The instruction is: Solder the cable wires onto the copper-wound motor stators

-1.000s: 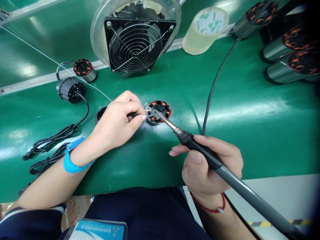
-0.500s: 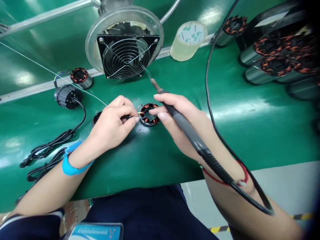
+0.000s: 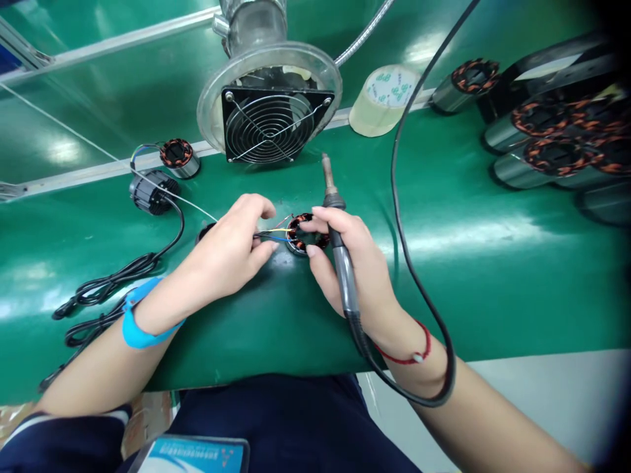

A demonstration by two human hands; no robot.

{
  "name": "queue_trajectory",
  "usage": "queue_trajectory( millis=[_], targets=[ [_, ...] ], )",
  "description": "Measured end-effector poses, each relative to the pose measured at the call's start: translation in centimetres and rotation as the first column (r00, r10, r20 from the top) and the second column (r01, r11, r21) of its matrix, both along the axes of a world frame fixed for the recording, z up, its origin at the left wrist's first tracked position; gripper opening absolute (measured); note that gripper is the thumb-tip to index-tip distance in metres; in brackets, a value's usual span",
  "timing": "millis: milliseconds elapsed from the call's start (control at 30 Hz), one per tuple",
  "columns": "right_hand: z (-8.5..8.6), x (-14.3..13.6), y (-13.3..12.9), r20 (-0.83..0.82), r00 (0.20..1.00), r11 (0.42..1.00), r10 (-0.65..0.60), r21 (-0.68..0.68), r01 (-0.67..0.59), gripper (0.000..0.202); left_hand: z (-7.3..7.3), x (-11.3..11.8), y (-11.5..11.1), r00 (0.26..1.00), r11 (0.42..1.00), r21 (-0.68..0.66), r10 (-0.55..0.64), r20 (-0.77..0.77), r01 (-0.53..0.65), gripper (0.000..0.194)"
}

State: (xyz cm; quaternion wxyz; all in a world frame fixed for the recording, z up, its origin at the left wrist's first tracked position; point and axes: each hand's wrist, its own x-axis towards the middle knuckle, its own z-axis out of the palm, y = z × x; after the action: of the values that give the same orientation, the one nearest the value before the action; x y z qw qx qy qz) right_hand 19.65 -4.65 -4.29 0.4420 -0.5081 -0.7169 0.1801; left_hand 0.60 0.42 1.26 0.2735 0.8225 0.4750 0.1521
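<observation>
Left hand [image 3: 229,246] half-curls by the wires [image 3: 279,230], grip unclear; right hand [image 3: 369,266] holds the iron [image 3: 346,282], tip angled away, seemingly freeing finger and thumb for the stator [image 3: 294,246] at their tips, beside the left

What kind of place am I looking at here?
Probably an electronics or motor assembly workbench: there's a soldering iron in the right hand, a grille-covered fan at the back, and a cluster of copper-wound motor cores at the right.
</observation>
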Motion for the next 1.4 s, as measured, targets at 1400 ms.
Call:
queue_trajectory(
  millis=[1400],
  targets=[
    [-1.3, -0.6, 0.7, -0.128, 0.983, 0.984, 0.132, -0.106, -0.146, 0.045, -0.2, -2.6, -0.5, 0.956, 0.848, 0.472, -0.124, -0.265, 0.241, 0.013]
  ],
)
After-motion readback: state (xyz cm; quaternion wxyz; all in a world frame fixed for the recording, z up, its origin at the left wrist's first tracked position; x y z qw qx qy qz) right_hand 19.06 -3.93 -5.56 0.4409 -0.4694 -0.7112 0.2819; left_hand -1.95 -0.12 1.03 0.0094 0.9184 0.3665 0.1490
